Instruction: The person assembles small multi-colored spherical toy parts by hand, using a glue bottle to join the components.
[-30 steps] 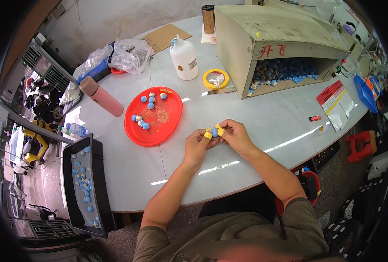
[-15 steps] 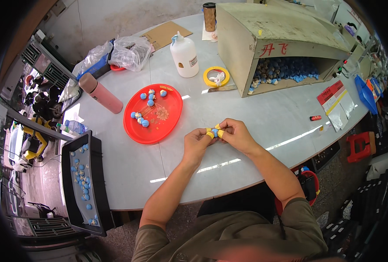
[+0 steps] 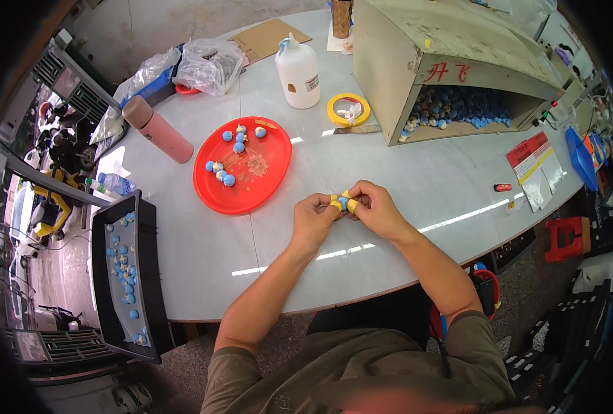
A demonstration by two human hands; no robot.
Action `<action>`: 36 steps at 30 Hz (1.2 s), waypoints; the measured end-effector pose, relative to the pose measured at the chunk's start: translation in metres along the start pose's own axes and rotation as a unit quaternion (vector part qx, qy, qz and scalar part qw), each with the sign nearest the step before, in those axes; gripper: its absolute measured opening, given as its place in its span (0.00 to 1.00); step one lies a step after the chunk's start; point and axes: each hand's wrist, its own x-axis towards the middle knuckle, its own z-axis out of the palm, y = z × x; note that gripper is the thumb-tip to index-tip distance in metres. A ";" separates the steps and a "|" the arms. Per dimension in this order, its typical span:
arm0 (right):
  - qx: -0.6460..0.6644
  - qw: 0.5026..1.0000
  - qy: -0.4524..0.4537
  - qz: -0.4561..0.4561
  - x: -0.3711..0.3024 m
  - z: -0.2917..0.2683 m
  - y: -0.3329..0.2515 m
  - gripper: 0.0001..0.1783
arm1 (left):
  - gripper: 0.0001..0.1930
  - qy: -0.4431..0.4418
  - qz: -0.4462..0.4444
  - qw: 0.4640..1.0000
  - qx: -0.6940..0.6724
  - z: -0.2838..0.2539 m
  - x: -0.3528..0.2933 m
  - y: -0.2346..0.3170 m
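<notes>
You are pinching a small blue ball (image 3: 343, 203) between both hands, over the tabletop (image 3: 203, 269) in front of you. Your left hand (image 3: 313, 217) is gripping it from one side and your right hand (image 3: 377, 209) from the other, with yellow wraps (image 3: 351, 206) covering some of the fingertips. Your fingers are hiding much of the ball, so its far side is not showing.

The likeliest trouble is a slip: if one side is pressing harder than the other, the round ball could be popping out and rolling toward the near edge, perhaps to the floor. A loose or creasing wrap would be making that worse. If the ball is soft, squeezing too hard could be denting it.

Your left forearm is lying to the right of the red tray (image 3: 279, 172), where blue-and-cream balls (image 3: 239, 147) are resting loosely; a careless sweep leftward could be jolting it and scattering them. A longer reach could be tipping the white bottle (image 3: 298, 79), which is standing upright beyond the tray.
</notes>
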 end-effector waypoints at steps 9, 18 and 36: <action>-0.019 1.000 0.006 -0.004 0.001 0.000 0.000 0.04 | 0.07 0.004 -0.004 1.000 0.012 0.000 0.001 0.000; -0.009 1.000 0.002 0.011 0.001 -0.003 -0.003 0.03 | 0.07 -0.032 -0.019 0.999 -0.018 -0.004 0.002 0.003; -0.053 0.997 0.024 -0.057 0.002 0.000 0.017 0.05 | 0.08 -0.007 -0.016 0.999 0.043 -0.002 0.001 0.001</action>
